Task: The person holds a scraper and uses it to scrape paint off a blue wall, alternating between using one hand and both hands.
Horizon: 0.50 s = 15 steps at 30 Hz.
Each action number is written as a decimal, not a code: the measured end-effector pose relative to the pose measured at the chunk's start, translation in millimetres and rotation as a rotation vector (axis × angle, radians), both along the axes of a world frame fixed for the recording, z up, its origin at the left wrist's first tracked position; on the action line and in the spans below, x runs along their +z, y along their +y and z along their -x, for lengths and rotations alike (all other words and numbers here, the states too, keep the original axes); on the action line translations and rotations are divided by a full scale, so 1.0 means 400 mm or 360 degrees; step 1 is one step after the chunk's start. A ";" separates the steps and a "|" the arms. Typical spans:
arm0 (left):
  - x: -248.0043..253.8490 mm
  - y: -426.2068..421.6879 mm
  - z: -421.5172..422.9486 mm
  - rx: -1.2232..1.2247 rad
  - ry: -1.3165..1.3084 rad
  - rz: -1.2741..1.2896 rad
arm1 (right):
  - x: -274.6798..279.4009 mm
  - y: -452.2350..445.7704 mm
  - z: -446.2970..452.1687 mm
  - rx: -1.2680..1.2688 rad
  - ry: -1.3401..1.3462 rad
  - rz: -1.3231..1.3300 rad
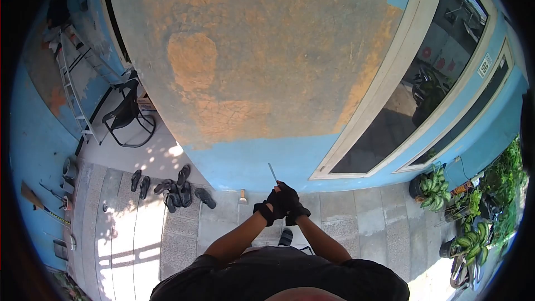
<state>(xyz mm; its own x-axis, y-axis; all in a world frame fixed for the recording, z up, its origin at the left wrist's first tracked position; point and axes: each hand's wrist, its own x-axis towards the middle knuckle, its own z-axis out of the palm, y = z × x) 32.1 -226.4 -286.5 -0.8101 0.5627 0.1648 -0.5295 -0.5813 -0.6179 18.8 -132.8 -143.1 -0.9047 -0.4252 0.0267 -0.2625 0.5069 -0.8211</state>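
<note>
Both my hands wear black gloves and are close together in front of my body, near the foot of the wall. A thin, straight metal-bladed tool (272, 171) sticks up from between them, pointing at the blue strip of wall. Its handle is hidden in the gloves. My left hand (271, 207) is closed around the lower part of it. My right hand (290, 200) is also closed, pressed against the left; its fingers overlap the grip. On the paving to the left lies a scraper (243, 197) with a wooden handle, touched by neither hand.
The wall (267, 50) ahead is mostly stripped of blue paint. A window (412, 89) is on the right, with potted plants (434, 187) beyond. Several sandals (179, 192) lie left. Farther left stand a black chair (125, 110) and a ladder (71, 86) with a person.
</note>
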 end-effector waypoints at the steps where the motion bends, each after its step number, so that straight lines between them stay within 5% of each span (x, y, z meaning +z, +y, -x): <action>1: 0.035 -0.006 -0.034 0.0020 0.0035 0.0384 | 0.012 -0.009 -0.027 -0.0058 -0.0206 0.0058; 4: 0.190 -0.040 -0.126 0.0096 0.0167 0.1545 | 0.024 -0.015 -0.006 -0.0189 -0.0406 -0.0113; 7: 0.291 -0.117 -0.168 0.0075 -0.0174 0.1997 | 0.157 -0.058 -0.065 -0.0438 -0.0572 0.0273; 9: 0.262 -0.156 -0.165 0.0192 -0.0208 0.1941 | 0.118 -0.093 -0.095 -0.0303 -0.0318 0.0232; 11: 0.286 -0.151 -0.175 0.0406 0.0171 0.1115 | 0.090 -0.133 -0.135 -0.0055 -0.0045 0.0238; 12: 0.308 -0.135 -0.179 0.0408 0.0170 0.1117 | 0.087 -0.149 -0.154 -0.0122 -0.0027 0.0298; 14: 0.403 -0.099 -0.210 0.0608 -0.0310 0.2035 | 0.087 -0.165 -0.166 -0.0188 -0.0007 0.0361; 15: 0.424 -0.100 -0.230 0.0614 -0.0309 0.2035 | 0.082 -0.163 -0.153 -0.0354 0.0055 0.0241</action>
<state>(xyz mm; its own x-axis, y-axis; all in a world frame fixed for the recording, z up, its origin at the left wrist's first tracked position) 123.9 -266.3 -117.1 -0.9003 -0.0328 -0.4340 -0.1694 -0.8921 0.4188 80.1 -198.2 -110.5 -0.9729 -0.2048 0.1075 -0.1876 0.4272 -0.8845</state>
